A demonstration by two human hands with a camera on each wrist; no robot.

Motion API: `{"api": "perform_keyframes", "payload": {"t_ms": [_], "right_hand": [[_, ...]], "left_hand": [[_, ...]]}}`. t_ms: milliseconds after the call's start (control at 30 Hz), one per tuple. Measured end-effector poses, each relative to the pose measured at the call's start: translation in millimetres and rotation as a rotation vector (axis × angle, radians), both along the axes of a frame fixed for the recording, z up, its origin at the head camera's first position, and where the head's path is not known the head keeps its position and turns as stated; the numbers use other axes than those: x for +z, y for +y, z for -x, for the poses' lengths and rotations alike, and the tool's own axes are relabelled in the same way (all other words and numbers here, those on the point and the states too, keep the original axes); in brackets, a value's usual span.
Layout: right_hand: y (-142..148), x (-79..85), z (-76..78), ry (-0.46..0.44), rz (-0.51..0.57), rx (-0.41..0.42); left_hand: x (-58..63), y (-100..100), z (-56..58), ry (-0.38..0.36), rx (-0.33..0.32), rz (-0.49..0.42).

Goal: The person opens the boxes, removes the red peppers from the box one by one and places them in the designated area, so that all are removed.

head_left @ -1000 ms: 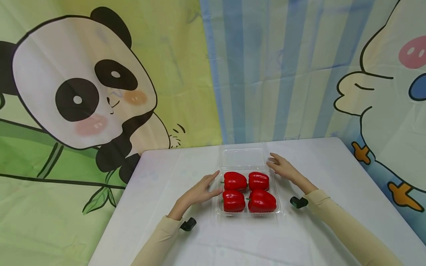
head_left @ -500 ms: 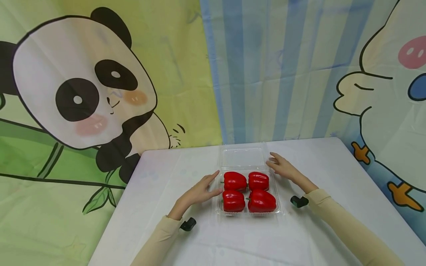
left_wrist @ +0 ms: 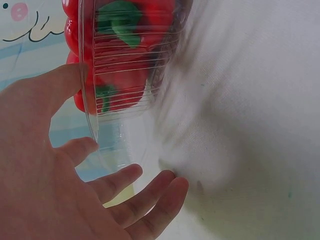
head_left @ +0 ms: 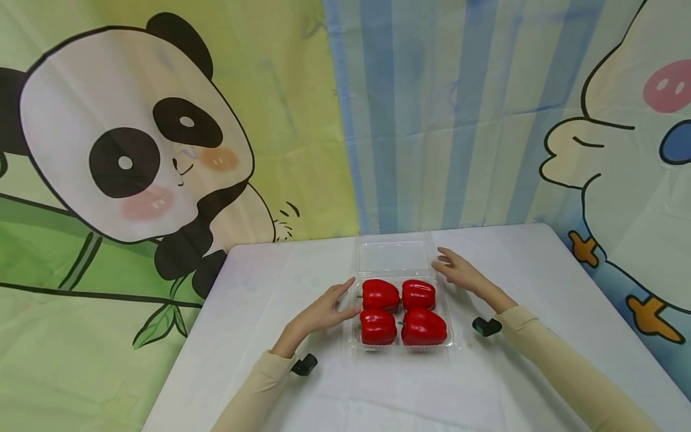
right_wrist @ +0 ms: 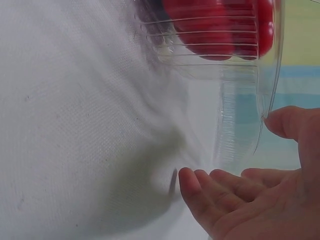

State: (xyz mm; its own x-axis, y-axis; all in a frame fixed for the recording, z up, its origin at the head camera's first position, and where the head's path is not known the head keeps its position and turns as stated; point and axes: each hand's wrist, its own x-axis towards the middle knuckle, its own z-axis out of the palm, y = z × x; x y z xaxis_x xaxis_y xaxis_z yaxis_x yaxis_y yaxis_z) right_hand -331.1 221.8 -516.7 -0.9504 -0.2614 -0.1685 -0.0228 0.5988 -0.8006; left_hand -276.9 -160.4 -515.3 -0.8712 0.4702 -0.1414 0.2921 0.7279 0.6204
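Several red bell peppers (head_left: 423, 327) lie in two rows inside a clear plastic clamshell box (head_left: 450, 329). Its transparent lid (head_left: 394, 257) is folded back flat behind them. My left hand (head_left: 323, 312) is at the box's left side, fingers spread; in the left wrist view its thumb (left_wrist: 70, 80) meets the rim beside the green-stemmed peppers (left_wrist: 131, 95). On the opposite side, my right hand (head_left: 460, 273) is near the hinge, fingers loosely bent. The right wrist view shows that thumb (right_wrist: 285, 121) at the clear edge, the other fingers beneath. Neither hand grips anything.
The box stands on a white-covered table (head_left: 399, 390). Behind it hangs a printed curtain (head_left: 421, 120) with a panda and blue stripes. A small black device (head_left: 305, 364) is at the left wrist, another black device (head_left: 487, 326) at the right.
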Motion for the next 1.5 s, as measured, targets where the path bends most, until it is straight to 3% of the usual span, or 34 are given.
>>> {"api": "perform_keyframes", "payload": {"t_ms": [600,1000,1500], "right_hand": [[-0.5,6.3,-2.8,0.089,-0.101,0.022],[-6.3,19.0,-8.5,0.165,-0.158,0.050],[-26.1,37.5,-19.2,0.302,-0.181,0.169]], "left_hand": [[-0.5,-0.2,-1.0,-0.008,0.006,-0.005],[0.5,-0.9,-2.0,0.007,-0.007,-0.010],[0.6,-1.2,-2.4,0.007,-0.005,-0.015]]}}
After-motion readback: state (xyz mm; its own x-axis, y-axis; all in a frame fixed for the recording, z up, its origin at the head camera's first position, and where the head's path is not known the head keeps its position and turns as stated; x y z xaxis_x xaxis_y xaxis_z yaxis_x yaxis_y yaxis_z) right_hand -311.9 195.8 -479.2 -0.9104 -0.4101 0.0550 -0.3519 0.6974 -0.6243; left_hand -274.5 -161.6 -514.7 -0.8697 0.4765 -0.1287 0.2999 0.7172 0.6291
